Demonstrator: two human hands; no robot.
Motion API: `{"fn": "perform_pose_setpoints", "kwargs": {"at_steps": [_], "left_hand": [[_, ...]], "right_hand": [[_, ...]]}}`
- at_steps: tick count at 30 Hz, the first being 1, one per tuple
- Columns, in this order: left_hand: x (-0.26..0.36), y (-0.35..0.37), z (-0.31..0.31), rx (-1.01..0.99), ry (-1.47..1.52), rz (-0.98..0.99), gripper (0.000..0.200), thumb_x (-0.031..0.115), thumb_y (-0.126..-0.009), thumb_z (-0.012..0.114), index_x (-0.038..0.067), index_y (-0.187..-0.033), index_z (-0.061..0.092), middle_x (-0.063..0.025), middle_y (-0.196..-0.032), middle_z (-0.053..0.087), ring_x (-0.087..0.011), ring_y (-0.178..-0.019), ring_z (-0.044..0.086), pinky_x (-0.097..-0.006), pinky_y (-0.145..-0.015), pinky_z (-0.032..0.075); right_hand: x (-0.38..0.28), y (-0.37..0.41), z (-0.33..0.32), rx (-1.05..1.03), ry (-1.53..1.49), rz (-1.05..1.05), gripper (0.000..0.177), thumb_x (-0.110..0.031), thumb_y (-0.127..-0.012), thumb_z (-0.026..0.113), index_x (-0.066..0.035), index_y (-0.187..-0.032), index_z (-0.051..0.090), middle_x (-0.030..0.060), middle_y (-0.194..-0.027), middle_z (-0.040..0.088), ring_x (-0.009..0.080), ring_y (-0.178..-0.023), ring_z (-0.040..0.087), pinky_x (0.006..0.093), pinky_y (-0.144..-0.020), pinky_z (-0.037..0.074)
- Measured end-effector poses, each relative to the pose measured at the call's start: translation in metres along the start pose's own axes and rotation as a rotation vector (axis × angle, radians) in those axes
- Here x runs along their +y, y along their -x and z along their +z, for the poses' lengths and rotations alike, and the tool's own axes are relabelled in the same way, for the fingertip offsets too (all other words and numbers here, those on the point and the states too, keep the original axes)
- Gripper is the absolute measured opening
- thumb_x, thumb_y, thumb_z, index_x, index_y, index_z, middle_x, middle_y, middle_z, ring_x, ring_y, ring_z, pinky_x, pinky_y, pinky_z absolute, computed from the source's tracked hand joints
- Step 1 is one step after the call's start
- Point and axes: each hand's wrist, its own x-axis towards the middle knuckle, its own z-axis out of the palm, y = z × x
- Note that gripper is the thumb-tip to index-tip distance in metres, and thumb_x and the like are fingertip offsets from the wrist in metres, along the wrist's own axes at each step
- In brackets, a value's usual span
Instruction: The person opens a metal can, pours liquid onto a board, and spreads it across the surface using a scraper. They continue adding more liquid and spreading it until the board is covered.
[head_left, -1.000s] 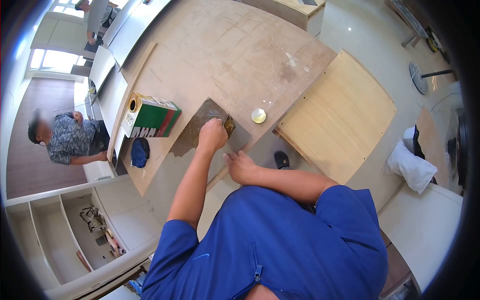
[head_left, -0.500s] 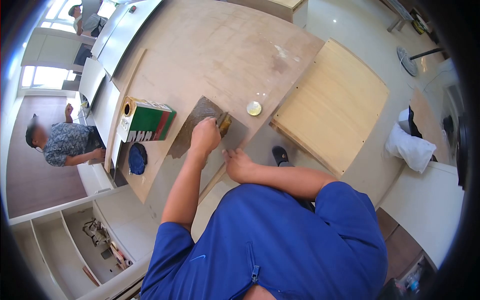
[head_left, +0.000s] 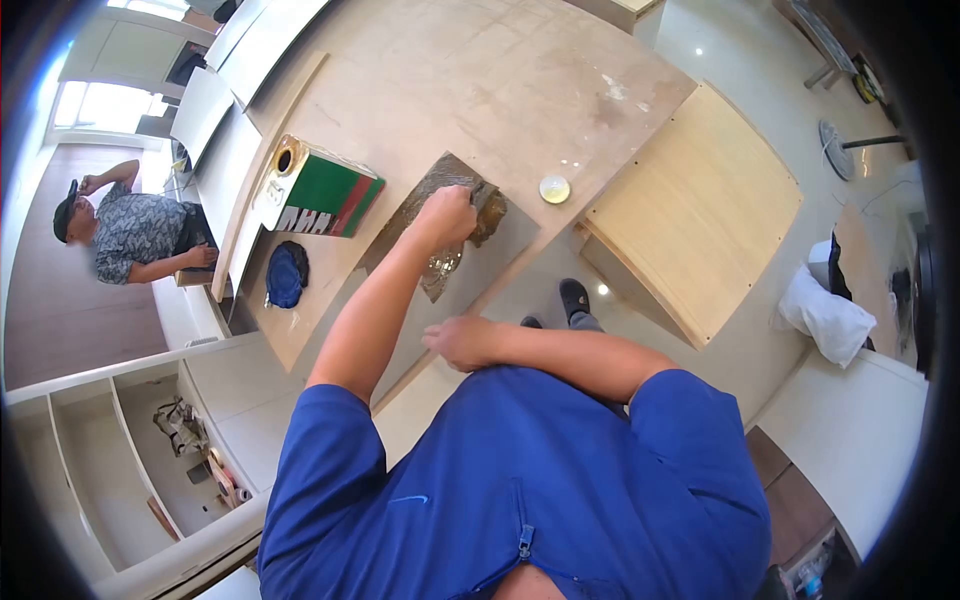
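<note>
My left hand (head_left: 449, 213) is closed around a brush (head_left: 488, 214) whose bristles press on a grey laminate sheet (head_left: 500, 250) lying on the big plywood table (head_left: 470, 80). A dark, wet smear of glue (head_left: 425, 215) covers the sheet's far part around the brush. My right hand (head_left: 457, 343) lies flat on the sheet's near edge, holding it down. A green, red and white tin can (head_left: 318, 190) lies on its side just left of the sheet, its round mouth facing left.
A round metal lid (head_left: 554, 189) lies right of the sheet. A dark blue cloth (head_left: 286, 276) sits near the table's left edge. A pale wooden panel (head_left: 690, 210) leans at the right. A person in a patterned shirt (head_left: 135, 235) stands at left by white cabinets (head_left: 120, 450).
My left hand has pushed the brush farther along the sheet and the glue smear has spread. My right hand has slid back toward me along the near edge. The view has shifted.
</note>
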Motion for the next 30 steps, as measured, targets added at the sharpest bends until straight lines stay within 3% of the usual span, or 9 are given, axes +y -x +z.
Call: {"fn": "perform_pose_setpoints", "kwargs": {"at_steps": [4, 8, 11, 14, 17, 21, 25, 28, 30], "left_hand": [[0.001, -0.001, 0.000, -0.007, -0.010, 0.000, 0.030, 0.015, -0.085, 0.052, -0.008, -0.098, 0.067, -0.0330, -0.104, 0.067, -0.0474, -0.104, 0.064, -0.0518, -0.094, 0.050], [0.018, 0.008, -0.005, -0.037, -0.023, -0.053, 0.033, 0.009, -0.086, 0.048, -0.005, -0.107, 0.069, -0.0318, -0.110, 0.067, -0.0456, -0.109, 0.064, -0.0506, -0.098, 0.050], [0.020, 0.013, -0.005, 0.007, -0.035, -0.051, 0.033, 0.009, -0.087, 0.048, -0.005, -0.108, 0.069, -0.0301, -0.110, 0.068, -0.0445, -0.109, 0.064, -0.0506, -0.098, 0.050], [0.017, 0.016, -0.005, 0.071, -0.058, -0.035, 0.032, 0.009, -0.088, 0.048, -0.004, -0.108, 0.069, -0.0282, -0.112, 0.068, -0.0437, -0.110, 0.064, -0.0499, -0.098, 0.050], [0.008, 0.013, 0.004, 0.079, -0.081, -0.035, 0.030, 0.010, -0.088, 0.049, -0.002, -0.107, 0.069, -0.0258, -0.114, 0.068, -0.0430, -0.111, 0.063, -0.0493, -0.098, 0.049], [0.024, 0.011, 0.006, 0.003, -0.115, -0.007, 0.025, 0.010, -0.089, 0.049, 0.001, -0.101, 0.069, -0.0218, -0.114, 0.068, -0.0417, -0.110, 0.064, -0.0491, -0.096, 0.050], [0.037, 0.019, 0.010, 0.010, -0.161, 0.134, 0.022, 0.009, -0.089, 0.050, 0.003, -0.097, 0.070, -0.0188, -0.111, 0.067, -0.0400, -0.108, 0.064, -0.0477, -0.093, 0.051], [0.047, 0.026, 0.010, -0.075, -0.195, 0.200, 0.025, 0.014, -0.093, 0.049, 0.002, -0.102, 0.069, -0.0154, -0.115, 0.067, -0.0376, -0.111, 0.063, -0.0463, -0.096, 0.050], [0.053, 0.028, 0.015, -0.090, -0.212, 0.277, 0.024, 0.014, -0.093, 0.050, 0.002, -0.101, 0.069, -0.0151, -0.113, 0.067, -0.0374, -0.109, 0.064, -0.0462, -0.095, 0.051]], "right_hand": [[-0.023, -0.050, 0.020, -0.006, 0.000, 0.210, 0.044, -0.007, -0.084, 0.060, 0.001, -0.127, 0.060, 0.0173, -0.130, 0.063, 0.0372, -0.100, 0.070, 0.0464, -0.075, 0.057], [-0.028, -0.095, 0.003, -0.147, 0.150, 0.256, 0.044, -0.008, -0.084, 0.067, -0.001, -0.128, 0.065, 0.0190, -0.124, 0.069, 0.0318, -0.102, 0.073, 0.0417, -0.072, 0.060], [-0.009, -0.119, 0.045, 0.068, 0.181, 0.388, 0.034, -0.016, -0.091, 0.063, -0.014, -0.124, 0.070, 0.0099, -0.132, 0.067, 0.0263, -0.112, 0.069, 0.0361, -0.078, 0.060], [-0.018, -0.128, 0.035, -0.095, 0.050, 0.569, 0.035, -0.022, -0.098, 0.056, -0.017, -0.132, 0.066, 0.0069, -0.140, 0.062, 0.0241, -0.126, 0.061, 0.0351, -0.091, 0.057], [-0.006, -0.144, 0.062, -0.090, 0.047, 0.517, 0.040, -0.025, -0.104, 0.044, -0.017, -0.142, 0.057, 0.0047, -0.152, 0.052, 0.0233, -0.140, 0.047, 0.0353, -0.109, 0.044], [0.013, -0.170, 0.101, 0.154, -0.065, 0.557, 0.036, -0.017, -0.093, 0.065, -0.018, -0.129, 0.069, 0.0049, -0.135, 0.066, 0.0220, -0.115, 0.069, 0.0386, -0.078, 0.060], [0.003, -0.156, 0.087, 0.267, -0.050, 0.554, 0.038, -0.015, -0.094, 0.063, -0.019, -0.132, 0.067, 0.0033, -0.137, 0.064, 0.0220, -0.123, 0.064, 0.0388, -0.082, 0.059], [0.039, -0.193, 0.155, 0.500, -0.632, 0.421, 0.040, -0.019, -0.098, 0.059, -0.018, -0.138, 0.062, 0.0053, -0.144, 0.059, 0.0236, -0.133, 0.055, 0.0404, -0.094, 0.053], [0.050, -0.202, 0.171, 0.637, -0.654, 0.309, 0.041, -0.025, -0.102, 0.054, -0.017, -0.142, 0.058, 0.0071, -0.149, 0.054, 0.0252, -0.139, 0.048, 0.0409, -0.104, 0.046]]}}
